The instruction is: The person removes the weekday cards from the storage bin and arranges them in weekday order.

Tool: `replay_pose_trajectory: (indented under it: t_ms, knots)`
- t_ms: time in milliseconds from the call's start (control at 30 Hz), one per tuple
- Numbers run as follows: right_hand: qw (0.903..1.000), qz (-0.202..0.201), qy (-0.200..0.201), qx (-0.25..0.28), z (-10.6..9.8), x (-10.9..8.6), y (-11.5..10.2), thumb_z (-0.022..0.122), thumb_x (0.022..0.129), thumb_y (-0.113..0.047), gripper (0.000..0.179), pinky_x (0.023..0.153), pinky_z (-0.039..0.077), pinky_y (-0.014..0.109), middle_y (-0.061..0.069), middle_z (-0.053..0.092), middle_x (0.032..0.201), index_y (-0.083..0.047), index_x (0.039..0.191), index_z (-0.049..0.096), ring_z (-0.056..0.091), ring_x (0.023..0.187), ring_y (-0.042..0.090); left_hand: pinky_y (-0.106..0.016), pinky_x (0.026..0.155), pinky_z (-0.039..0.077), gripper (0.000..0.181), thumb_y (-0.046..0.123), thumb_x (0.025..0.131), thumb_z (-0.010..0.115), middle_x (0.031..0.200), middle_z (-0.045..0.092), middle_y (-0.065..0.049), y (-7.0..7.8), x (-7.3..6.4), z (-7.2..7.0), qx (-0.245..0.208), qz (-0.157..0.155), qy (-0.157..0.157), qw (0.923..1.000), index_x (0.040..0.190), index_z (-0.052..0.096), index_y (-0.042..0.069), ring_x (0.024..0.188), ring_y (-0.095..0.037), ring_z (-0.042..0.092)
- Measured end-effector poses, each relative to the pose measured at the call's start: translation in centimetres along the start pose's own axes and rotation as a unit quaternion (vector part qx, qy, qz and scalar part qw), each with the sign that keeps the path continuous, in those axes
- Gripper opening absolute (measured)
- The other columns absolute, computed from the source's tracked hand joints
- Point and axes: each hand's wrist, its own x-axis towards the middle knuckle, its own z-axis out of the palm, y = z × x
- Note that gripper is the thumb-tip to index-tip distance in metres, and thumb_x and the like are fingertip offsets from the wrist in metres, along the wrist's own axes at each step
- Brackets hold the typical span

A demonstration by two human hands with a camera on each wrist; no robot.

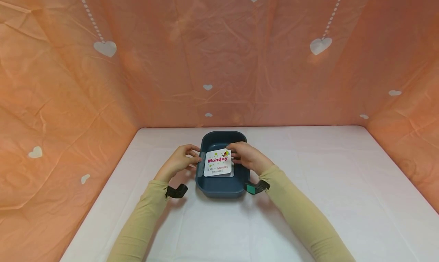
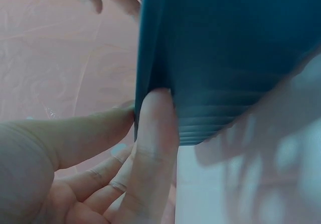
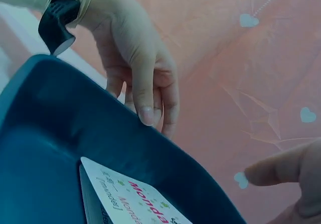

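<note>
A dark blue plastic bin (image 1: 223, 189) stands on the white table. My left hand (image 1: 181, 159) pinches its left rim, thumb inside and index finger (image 2: 158, 128) outside in the left wrist view. Inside lies a white card (image 1: 217, 161) printed "Monday" in pink with small stars, tilted, with another card partly hidden under it. My right hand (image 1: 248, 155) hovers over the bin's right side, fingers extended and loosely bent, fingertips right at the card's upper right corner. The right wrist view shows part of that hand (image 3: 296, 179) apart from the rim and the left hand (image 3: 143, 63) across the bin.
Black straps (image 1: 176, 191) circle both wrists over beige sleeves (image 1: 302, 212). The white table (image 1: 343, 178) spreads around the bin. Orange cloth (image 1: 233, 64) with white hearts hangs at the back and both sides.
</note>
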Motion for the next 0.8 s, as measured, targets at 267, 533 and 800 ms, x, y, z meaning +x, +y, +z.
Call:
replay_pose_trajectory:
  t_ms: [267, 533, 800]
  knots:
    - [0.9927, -0.038, -0.030, -0.110, -0.1, 0.1, -0.4, 0.049, 0.093, 0.003, 0.060, 0.098, 0.044, 0.044, 0.028, 0.030, 0.144, 0.013, 0.144, 0.019, 0.046, 0.122, 0.034, -0.046, 0.068, 0.057, 0.042, 0.002, 0.090, 0.064, 0.096, 0.059, -0.019, 0.2, -0.2, -0.2, 0.013, 0.001, -0.003, 0.9999, 0.127, 0.049, -0.009, 0.069, -0.021, 0.066]
    - [0.9865, -0.061, -0.023, -0.150, -0.2, 0.8, -0.4, 0.057, 0.084, 0.012, 0.063, 0.075, 0.056, 0.032, 0.026, 0.051, 0.117, 0.015, 0.140, 0.028, 0.061, 0.074, 0.016, -0.047, 0.068, 0.057, 0.042, 0.002, 0.090, 0.064, 0.097, 0.059, -0.020, 0.1, -0.1, -0.1, 0.009, 0.000, -0.002, 1.0000, 0.127, 0.048, -0.009, 0.069, -0.021, 0.066]
    - [0.9771, -0.065, -0.005, -0.202, -0.1, 1.1, -0.3, 0.063, 0.082, 0.011, 0.060, 0.069, 0.057, 0.032, 0.021, 0.059, 0.103, 0.014, 0.136, 0.039, 0.061, 0.069, 0.015, -0.046, 0.068, 0.057, 0.042, 0.002, 0.090, 0.065, 0.097, 0.059, -0.020, 0.1, 0.0, -0.1, 0.008, -0.001, -0.003, 1.0000, 0.127, 0.049, -0.008, 0.068, -0.020, 0.065]
